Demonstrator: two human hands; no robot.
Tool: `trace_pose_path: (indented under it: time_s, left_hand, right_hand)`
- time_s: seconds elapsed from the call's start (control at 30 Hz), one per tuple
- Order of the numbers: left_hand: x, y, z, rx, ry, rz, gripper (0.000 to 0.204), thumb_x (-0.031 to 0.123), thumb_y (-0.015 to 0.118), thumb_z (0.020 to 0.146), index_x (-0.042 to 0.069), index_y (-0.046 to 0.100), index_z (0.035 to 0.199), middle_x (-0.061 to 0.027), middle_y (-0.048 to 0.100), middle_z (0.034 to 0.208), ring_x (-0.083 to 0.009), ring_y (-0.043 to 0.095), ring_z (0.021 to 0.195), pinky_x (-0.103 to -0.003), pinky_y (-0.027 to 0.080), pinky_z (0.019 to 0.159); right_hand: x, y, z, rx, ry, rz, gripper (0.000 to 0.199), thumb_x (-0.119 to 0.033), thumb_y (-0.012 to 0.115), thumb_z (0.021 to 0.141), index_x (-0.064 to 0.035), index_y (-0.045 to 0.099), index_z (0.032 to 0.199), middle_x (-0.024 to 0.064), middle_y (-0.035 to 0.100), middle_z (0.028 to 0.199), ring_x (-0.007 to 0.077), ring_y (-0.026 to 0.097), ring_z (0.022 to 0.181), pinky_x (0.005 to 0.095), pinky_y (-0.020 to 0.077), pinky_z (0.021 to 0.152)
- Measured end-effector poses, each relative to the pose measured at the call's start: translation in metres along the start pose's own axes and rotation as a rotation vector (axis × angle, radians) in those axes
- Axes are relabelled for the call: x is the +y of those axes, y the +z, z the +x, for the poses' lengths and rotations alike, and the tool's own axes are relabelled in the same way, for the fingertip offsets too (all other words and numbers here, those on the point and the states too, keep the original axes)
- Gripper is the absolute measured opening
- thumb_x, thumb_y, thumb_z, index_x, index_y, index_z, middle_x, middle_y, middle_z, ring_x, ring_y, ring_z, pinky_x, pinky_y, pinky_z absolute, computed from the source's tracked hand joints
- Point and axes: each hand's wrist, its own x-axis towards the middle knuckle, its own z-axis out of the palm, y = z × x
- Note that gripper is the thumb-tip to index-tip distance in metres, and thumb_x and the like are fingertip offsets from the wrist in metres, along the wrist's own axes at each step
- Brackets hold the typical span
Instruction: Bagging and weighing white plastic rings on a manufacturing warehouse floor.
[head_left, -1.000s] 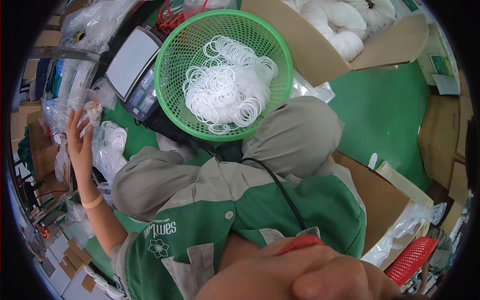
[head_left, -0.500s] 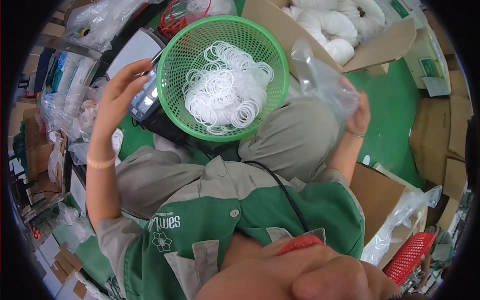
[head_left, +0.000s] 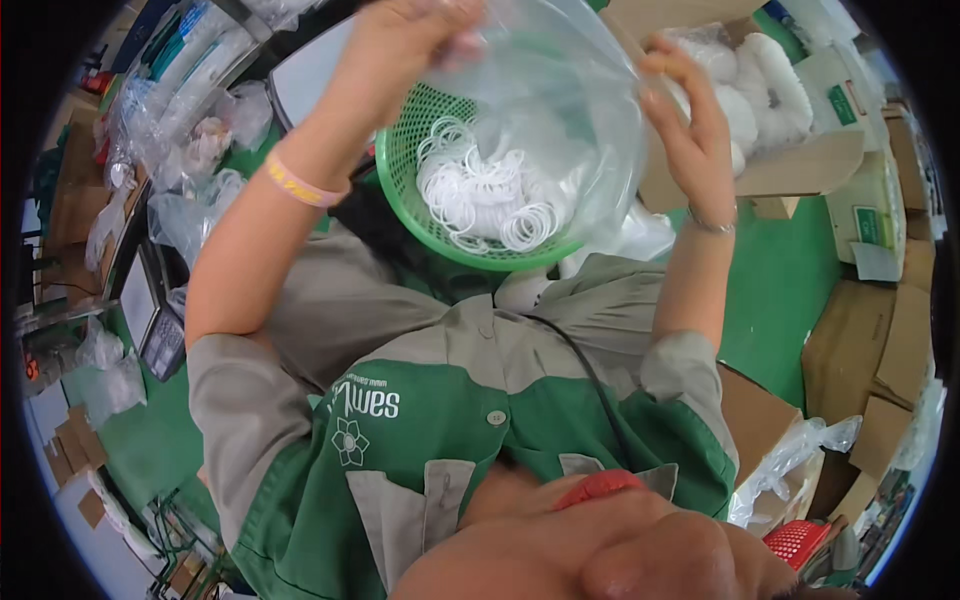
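A large clear plastic bag [head_left: 560, 100] is spread above the green perforated basket [head_left: 398, 190] and covers its right part. My left hand [head_left: 415, 40], slightly blurred, pinches the bag's edge at the upper left. On the other side, my right hand [head_left: 690, 130] has its fingertips bent onto the bag's right edge. Thin white rings [head_left: 475, 190] lie heaped in the basket, some seen through the film. Neither hand touches the rings.
Right of the basket stands an open cardboard box [head_left: 800, 172] with white bundles [head_left: 775, 95] in it. A grey-topped scale [head_left: 310, 70] is partly behind my left forearm. Plastic bags [head_left: 185, 225] lie at the left; a red basket [head_left: 797, 542] sits at lower right.
The bag has moved from my right hand's side to over the basket and is spread wide. My left hand has risen from beside the basket to the bag's edge. My right hand is higher.
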Motion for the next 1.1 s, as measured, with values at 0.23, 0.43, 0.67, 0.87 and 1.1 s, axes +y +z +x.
trace_pose_path:
  time_s: [0.23, 0.43, 0.67, 0.87, 1.1]
  left_hand:
    - [-0.006, -0.03, -0.027, -0.096, -0.007, -0.035, 0.013, 0.016, 0.059, 0.087, 0.005, 0.059, 0.081, 0.0018, 0.055, 0.07, -0.005, 0.048, 0.056, -0.018, 0.037, 0.052]
    - [-0.023, -0.165, -0.034, 0.292, -0.038, -0.37, 0.021, 0.024, 0.06, 0.087, 0.004, 0.064, 0.088, 0.0041, 0.053, 0.062, -0.0056, 0.05, 0.055, -0.019, 0.037, 0.048]
    - [-0.038, -0.158, -0.029, 0.397, -0.032, 0.233, 0.024, 0.02, 0.059, 0.086, 0.001, 0.061, 0.101, -0.0047, 0.064, 0.086, -0.008, 0.054, 0.073, -0.024, 0.046, 0.063]
    - [-0.018, -0.111, -0.033, 0.321, 0.167, 0.101, 0.061, 0.001, 0.057, 0.077, 0.009, 0.027, 0.13, -0.0107, 0.051, 0.108, -0.008, 0.05, 0.057, -0.018, 0.044, 0.053]
    - [-0.02, -0.105, -0.032, 0.149, 0.11, 0.095, 0.047, -0.003, 0.05, 0.083, 0.003, 0.039, 0.129, -0.012, 0.055, 0.111, -0.0089, 0.057, 0.066, -0.018, 0.047, 0.057]
  right_hand:
    - [-0.051, 0.091, 0.038, -0.449, -0.032, 0.41, 0.015, -0.011, 0.058, 0.085, -0.0014, 0.06, 0.096, 0.0029, 0.062, 0.089, 0.0101, 0.056, 0.084, 0.0235, 0.0437, 0.076]
    - [0.027, 0.101, 0.043, -0.272, 0.248, 0.477, 0.018, -0.016, 0.056, 0.086, -0.0012, 0.059, 0.097, 0.0058, 0.06, 0.08, 0.0131, 0.057, 0.077, 0.0263, 0.0457, 0.069]
    - [0.159, 0.139, -0.092, -1.661, 0.533, -0.429, 0.104, -0.067, 0.064, 0.061, 0.0034, 0.035, 0.132, 0.0235, 0.04, 0.133, 0.0322, 0.039, 0.125, 0.0374, 0.0308, 0.103]
    - [0.158, 0.17, -0.145, -1.146, 0.857, -0.368, 0.124, -0.067, 0.063, 0.062, 0.0067, -0.002, 0.139, 0.0299, 0.054, 0.113, 0.0361, 0.057, 0.103, 0.0334, 0.0459, 0.088]
    - [0.085, 0.218, -0.161, -1.149, 0.768, -0.562, 0.111, -0.065, 0.067, 0.059, -0.033, 0.001, 0.143, 0.0243, 0.021, 0.141, 0.0438, 0.033, 0.123, 0.0642, 0.0289, 0.092]
